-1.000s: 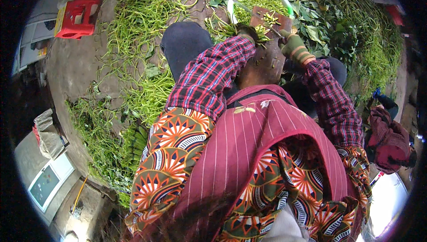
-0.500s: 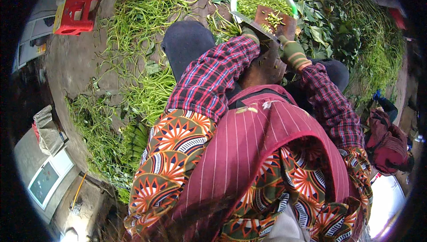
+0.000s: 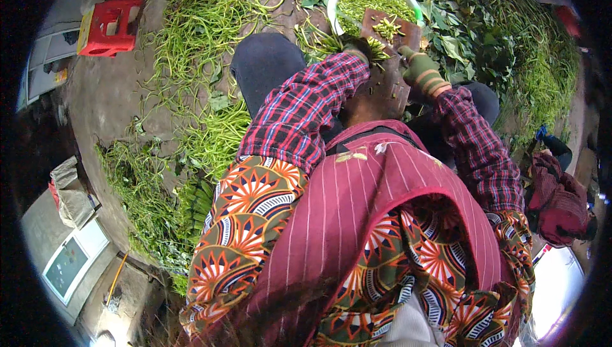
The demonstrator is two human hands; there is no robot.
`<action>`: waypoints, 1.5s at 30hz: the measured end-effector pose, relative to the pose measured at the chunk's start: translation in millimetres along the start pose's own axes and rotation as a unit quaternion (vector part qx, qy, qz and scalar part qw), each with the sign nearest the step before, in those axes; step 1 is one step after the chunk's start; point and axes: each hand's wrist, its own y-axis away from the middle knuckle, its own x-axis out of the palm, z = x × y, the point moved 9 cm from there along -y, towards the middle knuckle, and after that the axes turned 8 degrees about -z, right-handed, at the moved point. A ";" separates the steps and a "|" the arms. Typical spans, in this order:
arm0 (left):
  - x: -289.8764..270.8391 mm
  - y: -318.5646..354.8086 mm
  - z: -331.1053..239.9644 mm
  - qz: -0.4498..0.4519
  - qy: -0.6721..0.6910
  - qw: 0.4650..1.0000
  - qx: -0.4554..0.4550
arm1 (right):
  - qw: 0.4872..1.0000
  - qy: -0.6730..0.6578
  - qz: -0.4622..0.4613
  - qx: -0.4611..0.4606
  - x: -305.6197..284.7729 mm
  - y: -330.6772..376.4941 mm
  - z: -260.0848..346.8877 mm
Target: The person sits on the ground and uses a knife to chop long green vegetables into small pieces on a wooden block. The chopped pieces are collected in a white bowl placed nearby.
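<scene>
My left hand (image 3: 358,47), in a dark glove, is closed around a bundle of long green beans (image 3: 377,54) over the left side of a brown wooden board (image 3: 390,89). The bundle's cut ends point to the right. My right hand (image 3: 419,72), in a green glove with striped cuff, grips a knife (image 3: 396,55) at the board's right side. The blade shows only as a thin line, partly hidden by the beans. Short cut bean pieces (image 3: 387,28) lie on the board's far end. That end rests over a white-and-green-rimmed basin (image 3: 333,4) full of chopped beans.
Loose long beans (image 3: 204,22) are spread over the floor at left. Leafy greens (image 3: 449,35) lie right of the basin, with more stalks (image 3: 539,60) beyond. A red plastic stool (image 3: 109,28) stands far left. My knees (image 3: 268,63) flank the board.
The knife's broad blade, earlier seen across the board beside my left hand, has turned nearly edge-on. The bean bundle's cut ends now show. Both hands stay close to where they were.
</scene>
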 end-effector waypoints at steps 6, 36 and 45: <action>33.5 -5.2 -12.6 0.159 -0.083 0.978 0.106 | 0.999 -0.009 -0.009 -0.050 1.9 20.2 11.3; 23.3 11.5 3.9 0.306 -0.858 0.392 -0.126 | 0.972 -0.121 -0.190 0.062 -32.9 6.4 -38.3; 3.5 21.3 -5.3 0.242 -0.895 0.310 -0.212 | 0.992 -0.080 -0.070 0.069 4.6 4.4 -45.5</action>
